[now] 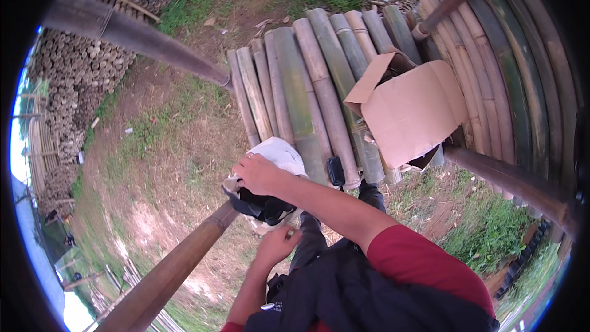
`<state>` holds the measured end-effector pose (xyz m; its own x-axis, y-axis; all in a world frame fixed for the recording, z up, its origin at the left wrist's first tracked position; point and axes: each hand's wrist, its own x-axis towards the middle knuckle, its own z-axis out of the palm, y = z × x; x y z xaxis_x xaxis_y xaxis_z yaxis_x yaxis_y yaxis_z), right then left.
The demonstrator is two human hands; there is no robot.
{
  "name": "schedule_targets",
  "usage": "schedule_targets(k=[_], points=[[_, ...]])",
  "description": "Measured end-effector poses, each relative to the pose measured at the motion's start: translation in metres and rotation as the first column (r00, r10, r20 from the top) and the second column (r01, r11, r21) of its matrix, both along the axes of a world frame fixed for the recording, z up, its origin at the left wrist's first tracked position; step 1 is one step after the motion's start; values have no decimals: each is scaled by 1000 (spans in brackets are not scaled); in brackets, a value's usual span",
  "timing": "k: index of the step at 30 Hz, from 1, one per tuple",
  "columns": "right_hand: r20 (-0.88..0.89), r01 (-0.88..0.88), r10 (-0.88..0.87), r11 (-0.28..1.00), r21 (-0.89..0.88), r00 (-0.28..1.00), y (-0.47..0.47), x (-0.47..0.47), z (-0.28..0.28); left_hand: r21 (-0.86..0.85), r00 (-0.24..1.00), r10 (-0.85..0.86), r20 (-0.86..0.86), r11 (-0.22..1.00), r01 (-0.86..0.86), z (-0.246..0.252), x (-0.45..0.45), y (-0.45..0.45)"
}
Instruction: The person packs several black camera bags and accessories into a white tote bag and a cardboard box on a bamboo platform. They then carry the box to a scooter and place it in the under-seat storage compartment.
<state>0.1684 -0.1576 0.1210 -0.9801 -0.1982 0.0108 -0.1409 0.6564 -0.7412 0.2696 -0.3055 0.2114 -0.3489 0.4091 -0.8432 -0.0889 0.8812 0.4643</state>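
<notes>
A white cloth bag (279, 153) with printed writing rests at the near left corner of a bamboo-pole bench (295, 87). Its mouth faces me, and black items (267, 207) show inside, too dark to name. My right hand (258, 174) grips the bag's rim from above, fingertips hidden in the opening. Just below the bag is my left hand (278, 245), its fingers curled near the lower edge. Something small and brownish, perhaps a ring, shows at those fingers; whether they hold anything is unclear. A small black device (336, 170) lies on the bench's front edge.
An open cardboard box (410, 110) sits tilted on the bench's right part. Bamboo posts (175, 263) rise at the left, with another post (507, 182) at the right. Stacked bamboo (83, 64) stands beyond the grassy ground (175, 124). More long poles (511, 69) lie at far right.
</notes>
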Motion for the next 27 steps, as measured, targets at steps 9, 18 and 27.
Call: schedule_targets(k=[9,18,27], points=[[192,782,-908,196,-591,372,123,121,19,12,636,-8,-772,1000,27,4,-134,61],[426,748,-787,-590,-305,-447,303,268,-29,165,660,-100,-745,931,327,-60,-134,210],[421,526,-893,-439,-728,-161,294,320,-4,405,792,-29,-610,848,343,-134,-74,380]])
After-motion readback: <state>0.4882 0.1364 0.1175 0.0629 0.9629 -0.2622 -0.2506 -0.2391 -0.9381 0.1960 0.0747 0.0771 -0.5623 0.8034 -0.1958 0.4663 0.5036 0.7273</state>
